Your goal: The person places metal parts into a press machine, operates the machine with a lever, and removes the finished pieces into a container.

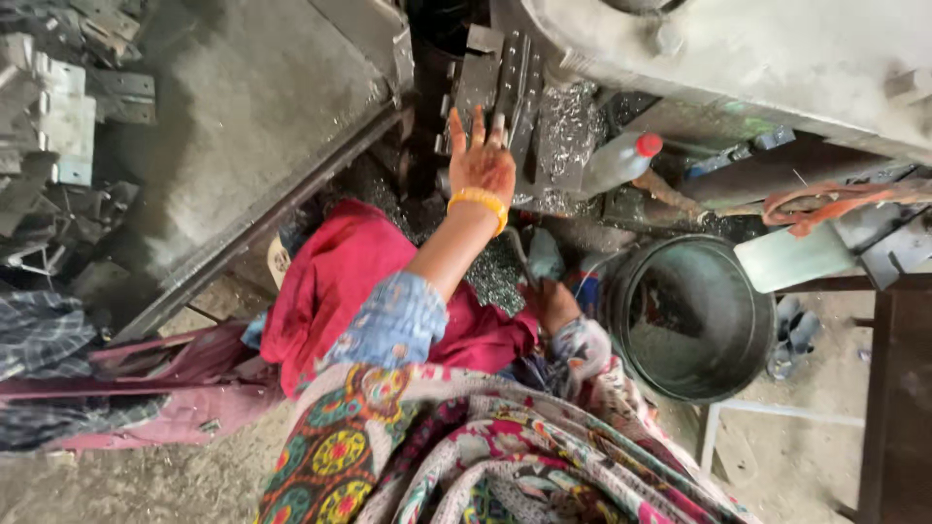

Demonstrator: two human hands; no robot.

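left hand [481, 163] open, flat on metal bars [500, 82] | right hand [551, 303] low, grip unclear | sharp shavings [563, 126] might cut fingers

Grey slotted metal plates [500, 82], upright, stacked side by side, shavings around

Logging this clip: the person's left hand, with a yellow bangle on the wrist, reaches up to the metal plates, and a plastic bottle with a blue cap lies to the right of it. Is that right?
Not quite. The bottle has a red cap, not blue, as the head view shows. The rest holds: the left hand, with a yellow bangle on the wrist, reaches up to the metal plates.
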